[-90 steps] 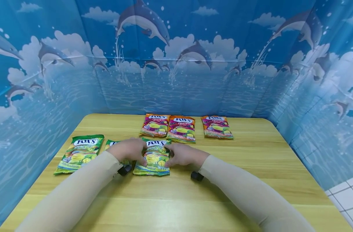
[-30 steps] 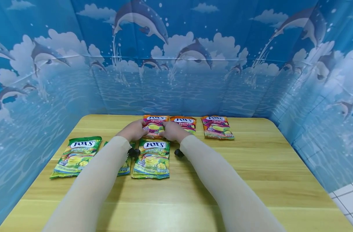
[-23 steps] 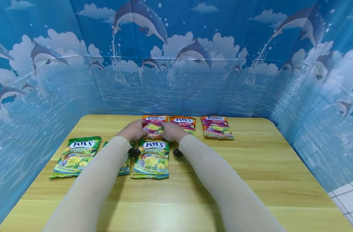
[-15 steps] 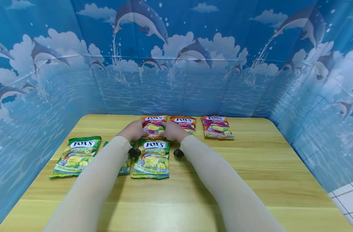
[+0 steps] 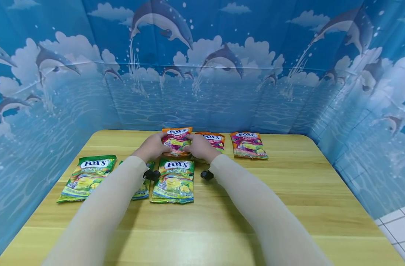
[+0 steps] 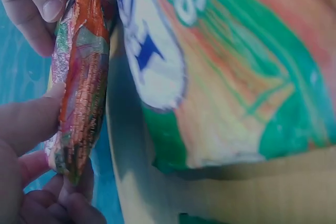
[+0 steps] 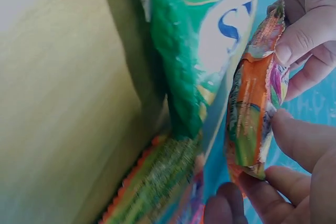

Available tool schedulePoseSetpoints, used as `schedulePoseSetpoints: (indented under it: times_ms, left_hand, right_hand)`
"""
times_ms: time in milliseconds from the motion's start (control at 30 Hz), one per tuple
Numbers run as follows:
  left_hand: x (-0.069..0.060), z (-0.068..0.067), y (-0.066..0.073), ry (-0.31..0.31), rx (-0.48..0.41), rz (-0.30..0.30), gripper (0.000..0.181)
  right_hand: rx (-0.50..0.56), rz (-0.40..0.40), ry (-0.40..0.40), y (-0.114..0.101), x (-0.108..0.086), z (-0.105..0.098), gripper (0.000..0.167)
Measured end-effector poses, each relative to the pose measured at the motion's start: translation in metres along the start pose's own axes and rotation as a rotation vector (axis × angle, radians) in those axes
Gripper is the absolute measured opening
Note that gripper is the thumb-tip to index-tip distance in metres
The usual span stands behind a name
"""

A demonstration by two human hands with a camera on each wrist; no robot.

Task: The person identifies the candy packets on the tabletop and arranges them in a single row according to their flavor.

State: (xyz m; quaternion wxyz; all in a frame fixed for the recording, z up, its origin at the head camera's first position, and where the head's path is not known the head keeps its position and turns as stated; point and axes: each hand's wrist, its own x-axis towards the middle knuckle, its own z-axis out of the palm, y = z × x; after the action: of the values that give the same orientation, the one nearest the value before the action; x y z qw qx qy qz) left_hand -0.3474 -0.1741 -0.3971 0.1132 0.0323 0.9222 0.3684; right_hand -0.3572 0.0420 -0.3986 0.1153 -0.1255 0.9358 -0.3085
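Note:
An orange and purple bag of fruit candy (image 5: pixel 176 143) is held up at the table's far side by both hands. My left hand (image 5: pixel 152 148) grips its left edge, thumb on the front; my right hand (image 5: pixel 202 148) pinches the right edge. In the left wrist view the bag (image 6: pixel 84 87) shows its side, with fingers curled behind it. The right wrist view has the bag (image 7: pixel 252 114) between the thumbs and fingers of both hands. Just nearer lies a green bag of spring tea candy (image 5: pixel 174 181), flat on the table.
Two more orange candy bags, one (image 5: pixel 217 141) partly behind my right hand and one (image 5: pixel 249 145) further right, lie along the back. At left are a green bag (image 5: pixel 89 177) and another (image 5: pixel 142 192) partly covered by my left arm. A dolphin-print curtain (image 5: pixel 202 99) surrounds the wooden table (image 5: pixel 195 236).
Both hands have gone from the middle green bag to the leftmost orange bag behind it. In the last half second that bag has risen slightly off the table.

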Motion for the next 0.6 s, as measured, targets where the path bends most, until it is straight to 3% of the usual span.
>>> schedulePoseSetpoints:
  times_ms: [133,367,600]
  left_hand:
    - [-0.008,-0.003,0.006,0.001,-0.063,0.039,0.085]
    - [-0.018,-0.001,0.021,0.009,-0.096,0.082,0.084]
    - [-0.036,0.012,0.038,0.001,-0.092,0.129,0.082]
  right_hand:
    - [0.081,-0.022,0.037,0.000,-0.014,-0.009,0.064]
    - [0.210,-0.026,0.071,0.003,-0.039,-0.025,0.066]
    - [0.129,-0.044,0.074,0.012,-0.063,-0.042,0.070]
